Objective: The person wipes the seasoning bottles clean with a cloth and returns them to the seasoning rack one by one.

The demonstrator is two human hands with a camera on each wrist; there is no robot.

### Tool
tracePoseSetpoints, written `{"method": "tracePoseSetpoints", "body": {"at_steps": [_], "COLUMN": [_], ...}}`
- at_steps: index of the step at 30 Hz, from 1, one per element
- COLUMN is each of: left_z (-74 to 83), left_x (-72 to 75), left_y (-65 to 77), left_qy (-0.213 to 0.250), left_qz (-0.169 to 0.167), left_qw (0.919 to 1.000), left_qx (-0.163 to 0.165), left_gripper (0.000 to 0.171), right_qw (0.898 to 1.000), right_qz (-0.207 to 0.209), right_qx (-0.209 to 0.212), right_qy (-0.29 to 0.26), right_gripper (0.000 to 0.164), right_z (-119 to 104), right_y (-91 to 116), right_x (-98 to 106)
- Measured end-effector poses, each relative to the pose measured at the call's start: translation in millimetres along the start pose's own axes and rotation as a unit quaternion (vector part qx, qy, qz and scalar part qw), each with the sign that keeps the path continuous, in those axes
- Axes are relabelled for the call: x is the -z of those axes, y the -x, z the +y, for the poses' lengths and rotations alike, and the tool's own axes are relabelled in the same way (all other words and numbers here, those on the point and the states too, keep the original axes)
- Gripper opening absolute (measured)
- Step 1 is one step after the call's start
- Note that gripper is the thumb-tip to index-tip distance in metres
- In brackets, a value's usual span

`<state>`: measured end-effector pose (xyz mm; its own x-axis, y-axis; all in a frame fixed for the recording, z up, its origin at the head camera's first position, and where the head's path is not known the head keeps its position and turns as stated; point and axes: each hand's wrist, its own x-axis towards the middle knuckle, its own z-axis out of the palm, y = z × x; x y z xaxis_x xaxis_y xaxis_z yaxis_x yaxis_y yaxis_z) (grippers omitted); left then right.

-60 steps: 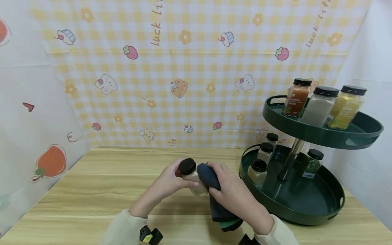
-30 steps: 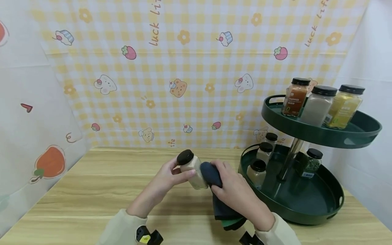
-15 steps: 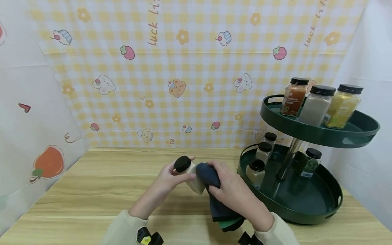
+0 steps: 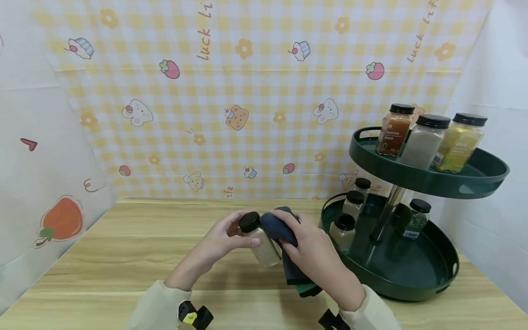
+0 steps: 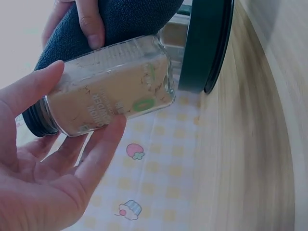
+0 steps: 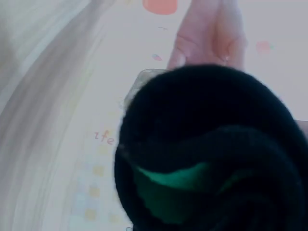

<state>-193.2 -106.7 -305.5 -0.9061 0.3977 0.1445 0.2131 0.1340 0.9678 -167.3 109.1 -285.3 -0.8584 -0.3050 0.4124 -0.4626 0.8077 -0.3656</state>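
Note:
A clear square spice jar (image 4: 264,250) with a black lid and tan powder inside is tilted above the table, its lid toward the upper left. My left hand (image 4: 224,240) holds it near the lid between thumb and fingers; printed lettering and a green mark show on the jar (image 5: 113,89) in the left wrist view. My right hand (image 4: 311,243) grips a folded dark blue cloth (image 4: 280,228) and presses it on the jar's right side near the lid. The cloth (image 6: 202,110) fills much of the right wrist view, its green inside showing and most of the jar hidden.
A two-tier dark green round rack (image 4: 412,286) stands on the wooden table (image 4: 144,247) at the right. Its upper tier bears a red-brown pepper jar (image 4: 394,133), a whitish jar (image 4: 422,146) and a yellow jar (image 4: 458,146). Several smaller-looking jars, one with green herbs (image 4: 415,222), stand on the lower tier.
The cloth has slid up along the jar toward its lid, with the right hand. The jar has shifted slightly right and turned in the left hand. The view has drifted a little.

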Motion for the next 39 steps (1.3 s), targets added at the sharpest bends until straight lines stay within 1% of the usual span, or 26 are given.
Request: {"method": "tracePoseSetpoints", "body": {"at_steps": [3,5,10,15,19,21,24,28,32,39], "left_z": [0.5,0.4,0.9,1.3,1.1,1.1,1.1,2.0,3.2,2.3], "left_x": [1.1,1.0,-0.2,0.8,2.1,2.2,2.0,2.7,3.9,3.1], "left_y": [-0.2,-0.2,0.1,0.2,-0.1,-0.4,-0.7,-0.8,-0.2,0.2], "left_qy": [0.000,0.006,0.030,0.051,0.052,0.052,0.051,0.050,0.044,0.028], "left_qz": [-0.005,-0.007,-0.008,0.001,0.010,0.011,0.011,0.015,0.017,0.008], "left_qw": [0.9999,0.9998,0.9995,0.9987,0.9985,0.9985,0.9985,0.9984,0.9986,0.9994], "left_qx": [-0.012,-0.016,-0.007,0.004,0.012,0.014,0.016,0.021,0.024,0.020], "left_gripper": [0.056,0.057,0.059,0.062,0.062,0.062,0.062,0.063,0.063,0.060], "right_qw": [1.000,0.999,0.999,0.997,0.994,0.992,0.992,0.994,0.997,1.000], "right_qz": [0.014,0.012,-0.007,-0.043,-0.073,-0.081,-0.085,-0.076,-0.054,-0.013], "right_qx": [0.018,0.021,0.021,0.010,0.007,0.009,0.006,0.004,0.009,0.022], "right_qy": [0.014,0.021,0.039,0.060,0.087,0.096,0.095,0.077,0.050,0.012], "right_gripper": [0.051,0.049,0.046,0.041,0.039,0.039,0.040,0.045,0.051,0.055], "right_z": [-1.0,-1.1,0.1,5.0,10.3,12.3,13.3,10.5,4.8,-1.6], "right_y": [1.4,1.5,0.2,-0.2,0.2,0.3,0.6,0.4,0.4,1.0], "right_x": [-2.2,-2.7,-3.7,-4.6,-6.0,-6.9,-8.0,-9.3,-10.8,-12.3]}}
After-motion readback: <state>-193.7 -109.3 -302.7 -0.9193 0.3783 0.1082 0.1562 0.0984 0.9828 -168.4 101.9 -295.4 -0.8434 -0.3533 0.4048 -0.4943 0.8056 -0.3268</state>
